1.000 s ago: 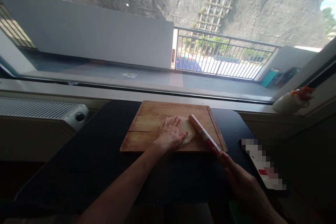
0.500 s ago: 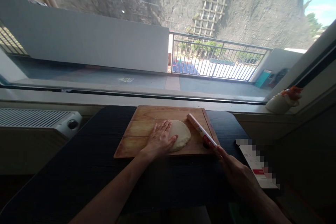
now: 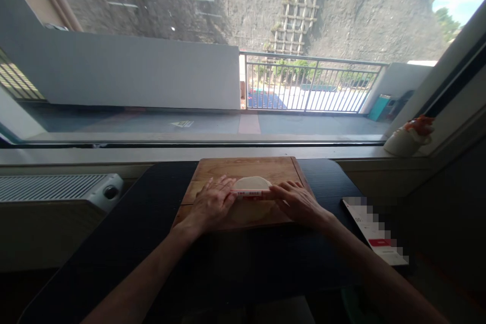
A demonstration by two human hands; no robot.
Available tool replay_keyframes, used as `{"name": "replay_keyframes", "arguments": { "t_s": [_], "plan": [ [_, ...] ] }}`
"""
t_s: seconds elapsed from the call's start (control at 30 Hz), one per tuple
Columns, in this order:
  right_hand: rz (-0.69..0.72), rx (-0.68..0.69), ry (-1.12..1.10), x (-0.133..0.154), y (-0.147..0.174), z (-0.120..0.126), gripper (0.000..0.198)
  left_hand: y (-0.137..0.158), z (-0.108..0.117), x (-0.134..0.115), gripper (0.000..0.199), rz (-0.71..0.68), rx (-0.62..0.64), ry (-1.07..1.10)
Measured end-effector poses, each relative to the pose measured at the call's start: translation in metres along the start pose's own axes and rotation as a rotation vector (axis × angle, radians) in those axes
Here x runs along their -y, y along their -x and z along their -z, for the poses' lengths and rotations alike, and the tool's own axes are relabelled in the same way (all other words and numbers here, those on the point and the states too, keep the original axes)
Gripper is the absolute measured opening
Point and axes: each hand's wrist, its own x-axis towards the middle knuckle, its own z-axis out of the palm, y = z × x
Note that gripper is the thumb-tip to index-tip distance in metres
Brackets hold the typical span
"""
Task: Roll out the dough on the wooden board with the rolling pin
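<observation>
A rolling pin (image 3: 249, 194) with a red and white printed label lies crosswise over a flat piece of pale dough (image 3: 252, 182). My left hand (image 3: 214, 198) rests over its left end, and my right hand (image 3: 296, 198) holds the right end, fingers curled over it. The hands cover both ends of the pin. Beyond the pin a rounded edge of dough shows, with a shaded part on the near side. Under the dough is a wooden cutting board (image 3: 216, 166).
The board stands on a dark table (image 3: 326, 174) against the window sill (image 3: 170, 154). A phone (image 3: 374, 233), partly pixelated, lies at the right. A white pot (image 3: 403, 143) sits on the sill's right end, and a radiator (image 3: 61, 190) is at the left.
My right hand has brought the rolling pin leftward from the board's right side and turned it crosswise over the dough. My left hand has moved from the dough to the pin's left end.
</observation>
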Motion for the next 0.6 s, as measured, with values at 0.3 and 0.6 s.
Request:
{"name": "replay_keyframes", "arguments": {
  "t_s": [0.3, 0.6],
  "plan": [
    [-0.395, -0.084, 0.066, -0.003, -0.086, -0.028, 0.046, -0.020, -0.014, -0.001, 0.055, 0.128, -0.039, -0.124],
    [-0.302, -0.142, 0.080, 0.012, -0.033, -0.042, 0.048, 0.033, -0.003, -0.028, 0.042, 0.017, -0.124, -0.083]
  ]
}}
